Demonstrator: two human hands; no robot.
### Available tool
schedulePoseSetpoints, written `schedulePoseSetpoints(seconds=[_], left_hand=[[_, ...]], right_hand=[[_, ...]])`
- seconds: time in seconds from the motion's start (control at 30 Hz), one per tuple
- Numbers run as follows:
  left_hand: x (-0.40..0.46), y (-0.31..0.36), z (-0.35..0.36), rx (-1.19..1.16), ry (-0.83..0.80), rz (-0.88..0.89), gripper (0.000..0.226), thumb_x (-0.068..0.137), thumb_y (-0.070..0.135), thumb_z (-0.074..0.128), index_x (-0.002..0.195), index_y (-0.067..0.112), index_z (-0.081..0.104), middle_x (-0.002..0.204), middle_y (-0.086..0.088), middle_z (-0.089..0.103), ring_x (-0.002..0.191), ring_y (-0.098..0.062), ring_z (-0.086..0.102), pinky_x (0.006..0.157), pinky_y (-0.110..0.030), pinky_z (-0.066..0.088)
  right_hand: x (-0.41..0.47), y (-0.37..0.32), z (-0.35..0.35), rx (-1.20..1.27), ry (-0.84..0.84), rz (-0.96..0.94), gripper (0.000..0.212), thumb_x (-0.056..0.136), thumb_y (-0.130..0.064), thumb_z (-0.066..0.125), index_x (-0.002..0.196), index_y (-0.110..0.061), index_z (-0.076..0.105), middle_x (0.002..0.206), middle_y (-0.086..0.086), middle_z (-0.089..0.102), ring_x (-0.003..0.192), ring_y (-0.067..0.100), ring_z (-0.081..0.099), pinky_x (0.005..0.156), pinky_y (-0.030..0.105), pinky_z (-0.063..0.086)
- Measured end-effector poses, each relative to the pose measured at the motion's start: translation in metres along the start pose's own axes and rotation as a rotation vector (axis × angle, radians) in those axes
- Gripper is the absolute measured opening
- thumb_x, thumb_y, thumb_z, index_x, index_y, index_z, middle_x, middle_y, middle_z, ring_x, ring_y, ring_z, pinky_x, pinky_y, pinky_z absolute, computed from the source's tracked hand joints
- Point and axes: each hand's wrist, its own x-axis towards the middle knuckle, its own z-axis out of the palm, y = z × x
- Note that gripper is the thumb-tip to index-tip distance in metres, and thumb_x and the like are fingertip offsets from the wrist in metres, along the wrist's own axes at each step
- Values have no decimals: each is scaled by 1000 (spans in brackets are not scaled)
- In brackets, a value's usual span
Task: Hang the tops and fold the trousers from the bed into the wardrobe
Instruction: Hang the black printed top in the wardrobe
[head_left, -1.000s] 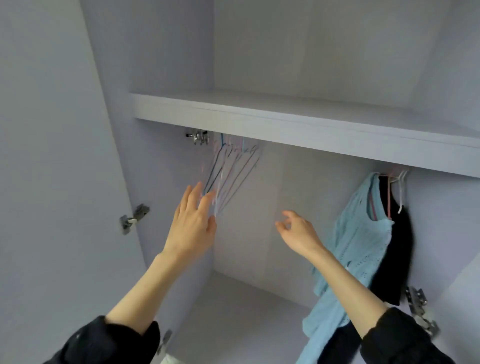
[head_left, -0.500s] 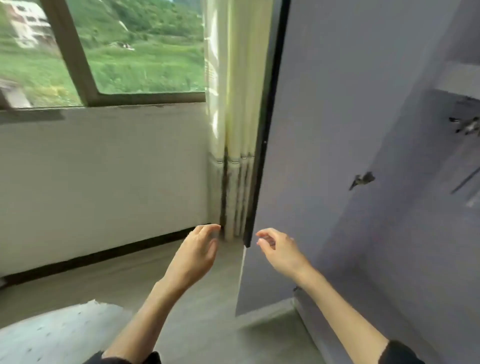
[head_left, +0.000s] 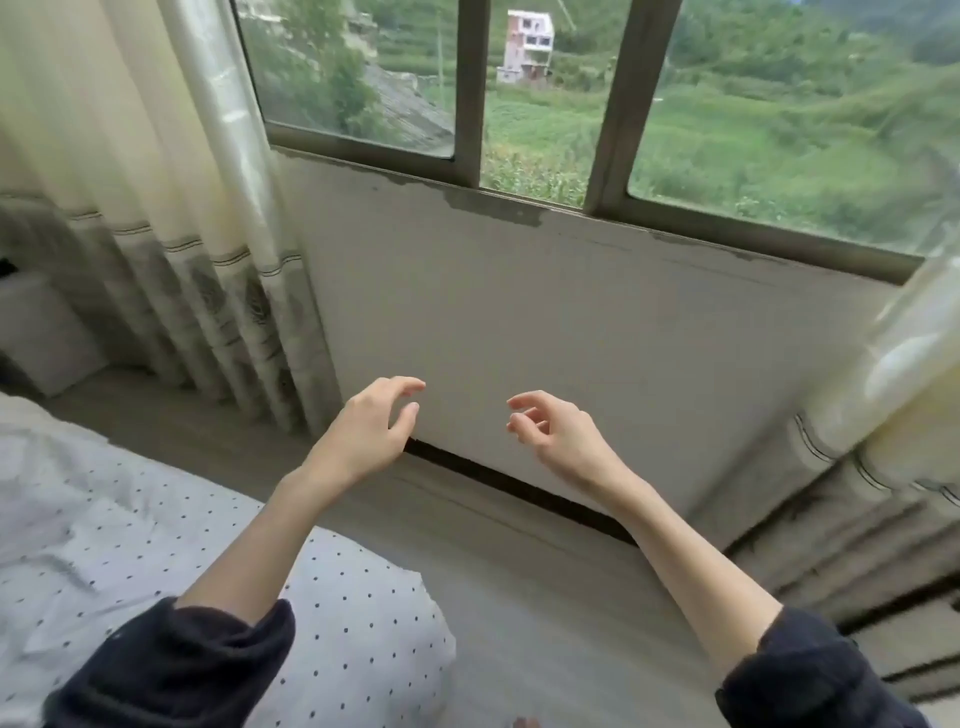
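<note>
While both arms reached forward at about chest height, the left hand (head_left: 366, 431) hung in the air with its fingers loosely curved and thumb apart from them, grasping nothing and touching nothing. The right hand (head_left: 558, 434) was likewise released, palm turned inward, its fingers relaxed and slightly bent, well apart from the left and holding nothing. Dark sleeves (head_left: 171, 670) were pushed up both forearms. Below the left arm lay the bed (head_left: 104, 545), covered with a white sheet with small dark dots; no tops or trousers could be made out on the part of it that showed. Ahead of the hands stood a white wall (head_left: 571, 312) under a window (head_left: 545, 114) with a dark frame, green fields and a pale building outside. Cream curtains (head_left: 156, 208) hung at the left, and another curtain, blurred, at the right edge (head_left: 883, 389). A wooden floor (head_left: 519, 571) ran between bed and wall. Compared with a second earlier, the view had swung away from the open wardrobe, where the left hand had been up by the empty hangers and a light blue top hung at the right; half a second earlier the wardrobe door still filled the right side, and by now it was out of view altogether. The hands kept much the same loose, empty pose throughout.
</note>
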Motion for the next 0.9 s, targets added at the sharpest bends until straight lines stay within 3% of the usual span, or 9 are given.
schedulePoseSetpoints(seconds=[0.1,0.2,0.43,0.63,0.77,0.9], left_hand=[[35,-33,2,-58,169,-221,31,95,13,47,125,15,55,123,0,57,117,-10,51,91,-17,34],[44,-48,-2,-42,198,-349,32,96,14,46,126,16,55,126,1,56,118,-10,50,91,-14,32],[39,-111,-44,9,501,-752,30,97,19,43,125,21,54,127,7,53,118,-10,49,97,-21,34],[86,-186,-78,-22,826,-889,29,96,14,45,122,13,57,124,-1,58,118,-13,52,96,-23,39],[137,-227,-109,-111,1051,-959,28,96,11,45,121,13,58,124,1,59,116,-10,52,91,-15,35],[165,-254,-127,-165,1112,-1046,28,97,11,44,121,16,57,122,5,58,112,-5,51,92,-14,35]], right_hand=[[92,-13,9,-35,-208,-120,27,97,-25,44,121,-21,55,109,-1,64,95,12,58,79,19,41],[142,-32,18,-31,-321,-218,28,97,-25,45,122,-21,55,109,-2,64,96,11,58,80,19,40],[281,-107,100,-77,-640,-513,27,96,-24,47,120,-20,57,106,-4,65,95,11,59,87,24,46],[374,-161,183,-137,-865,-733,26,95,-21,49,119,-20,57,104,-5,65,89,9,61,74,16,42],[449,-209,232,-90,-946,-778,21,94,-21,52,114,-22,59,102,-2,68,95,13,64,82,24,47],[489,-241,280,-77,-1057,-804,21,94,-20,52,113,-23,60,101,1,68,94,14,65,87,29,50]])
